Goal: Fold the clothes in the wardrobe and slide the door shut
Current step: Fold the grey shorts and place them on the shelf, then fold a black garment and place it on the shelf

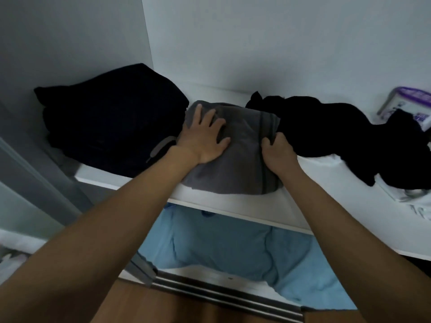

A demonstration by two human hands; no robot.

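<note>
On white shelf (303,183), hands press soft (rounded) grey garment (235,159).

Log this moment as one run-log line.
left hand flat on grey garment | right hand gripping its right edge | shelf | black clothes unfolded | door not shut

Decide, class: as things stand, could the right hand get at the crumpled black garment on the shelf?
Probably yes. The right hand grips the grey garment right beside the black garment, with nothing between; it must let go first.
</note>
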